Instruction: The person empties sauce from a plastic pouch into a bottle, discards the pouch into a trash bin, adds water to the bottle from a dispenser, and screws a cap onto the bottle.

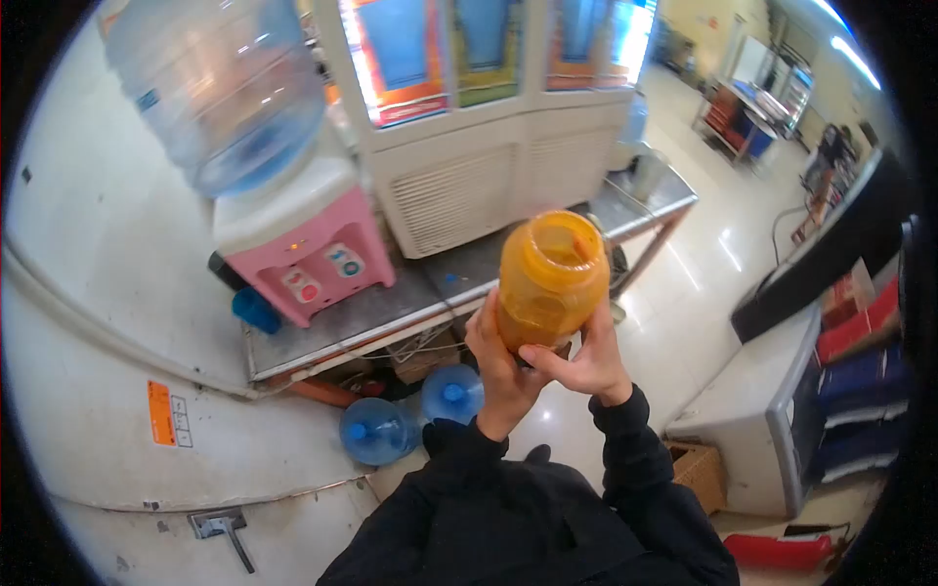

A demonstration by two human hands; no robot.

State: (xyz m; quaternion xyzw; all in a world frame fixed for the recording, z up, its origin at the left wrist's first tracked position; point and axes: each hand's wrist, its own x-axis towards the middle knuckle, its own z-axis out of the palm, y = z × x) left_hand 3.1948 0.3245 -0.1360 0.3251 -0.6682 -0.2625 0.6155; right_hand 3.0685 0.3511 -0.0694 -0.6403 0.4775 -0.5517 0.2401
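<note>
The left hand [501, 363] and the right hand [592, 363] both hold an orange jar [550, 293]; the left fingers curve around its lower left side, while the right hand cups its lower right side, thumb laid across the front near the base; the jar is thus pinched between the two hands, up in the air in front of the metal table [405, 298], its round mouth tilted towards the camera; something reddish shows near the rim, too blurred to name.

On the table, to the left, stands a pink and white water dispenser [318, 249] with a large clear bottle [220, 93] upside down on top; a blue cup [256, 311] is just beside its base; to the right of the dispenser stands a display fridge [489, 176] with lit panels; two blue water bottles, one nearer the wall [376, 435] and one further right [452, 394], sit low down by the table, side by side; at the lower right, a cardboard box [699, 474] and a red fire extinguisher [777, 553] are near a white cabinet [738, 430].
</note>
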